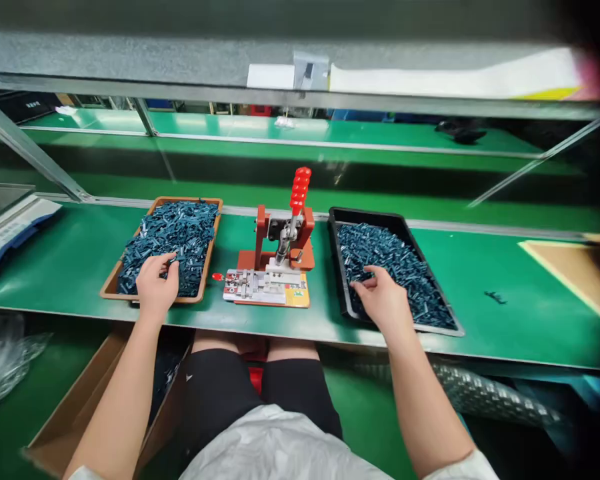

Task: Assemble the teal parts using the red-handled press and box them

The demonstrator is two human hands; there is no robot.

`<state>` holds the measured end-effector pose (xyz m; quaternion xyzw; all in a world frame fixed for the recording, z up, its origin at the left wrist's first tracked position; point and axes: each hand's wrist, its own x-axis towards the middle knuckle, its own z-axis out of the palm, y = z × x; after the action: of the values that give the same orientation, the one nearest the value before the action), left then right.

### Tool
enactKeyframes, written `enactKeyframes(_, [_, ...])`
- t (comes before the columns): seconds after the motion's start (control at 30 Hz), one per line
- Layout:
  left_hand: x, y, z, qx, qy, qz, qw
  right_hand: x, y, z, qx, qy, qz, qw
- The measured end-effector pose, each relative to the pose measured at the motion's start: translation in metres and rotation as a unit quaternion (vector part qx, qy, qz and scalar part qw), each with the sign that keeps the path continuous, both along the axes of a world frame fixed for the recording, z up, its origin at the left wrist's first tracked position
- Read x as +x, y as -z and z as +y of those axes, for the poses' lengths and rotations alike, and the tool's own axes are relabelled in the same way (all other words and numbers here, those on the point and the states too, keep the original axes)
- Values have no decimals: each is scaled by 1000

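My left hand (156, 287) rests on a heap of dark blue plastic parts (180, 233) in a brown tray (195, 299), its fingers curled into the pile. My right hand (384, 299) reaches over a similar heap of dark blue parts (395, 260) in a black tray (341, 280), with fingers spread on top. Between the trays stands a small orange-red toggle press (280, 247) with a red ribbed handle (300, 190), raised upright. Its metal jig plate (255, 287) lies in front, touched by neither hand.
The trays and press stand on a green bench with a front edge (300, 337). A scale (15, 233) sits at far left, a tan board (565, 273) at right, and a loose dark part (495, 297) near it. A cardboard box (95, 400) lies below left.
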<state>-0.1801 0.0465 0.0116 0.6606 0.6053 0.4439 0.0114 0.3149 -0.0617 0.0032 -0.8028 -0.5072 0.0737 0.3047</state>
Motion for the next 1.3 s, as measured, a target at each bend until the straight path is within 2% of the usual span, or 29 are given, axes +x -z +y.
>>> enactKeyframes(0.1, [12, -5, -14, 22, -12, -47, 999, -11, -2, -10, 82, -46, -15, 995])
enactKeyframes(0.17, [32, -10, -30, 7, 25, -74, 997, -30, -5, -20, 144, -92, -25, 985])
enactKeyframes(0.23, [60, -15, -47, -50, 98, -99, 989, -60, -8, -28, 181, -156, -14, 971])
enactKeyframes(0.3, [88, -18, -57, -128, 175, -129, 968, -91, -8, -32, 185, -230, 24, 955])
enactKeyframes(0.4, [120, -19, -59, -217, 220, -130, 942, -125, 5, -26, 190, -308, 108, 926])
enactKeyframes(0.53, [140, -24, -48, -262, 212, -18, 941, -132, 34, -12, 214, -286, 211, 910])
enactKeyframes(0.67, [152, -26, -38, -220, 222, 112, 943, -128, 50, -8, 206, -258, 267, 905])
enactKeyframes(0.8, [166, -13, -26, -196, 209, 187, 940, -130, 54, -8, 175, -223, 309, 908])
enactKeyframes(0.93, [175, -3, -19, -203, 235, 234, 921, -132, 54, -8, 218, -214, 290, 907])
enactKeyframes(1.03, [176, -4, -17, -214, 258, 256, 907, -130, 54, -8, 240, -216, 276, 905])
enactKeyframes(1.13, [178, -8, -15, -232, 262, 265, 899, -128, 54, -9, 225, -229, 294, 900])
enactKeyframes(1.3, [184, -12, -15, -255, 248, 246, 901, -129, 59, -8, 215, -236, 335, 886])
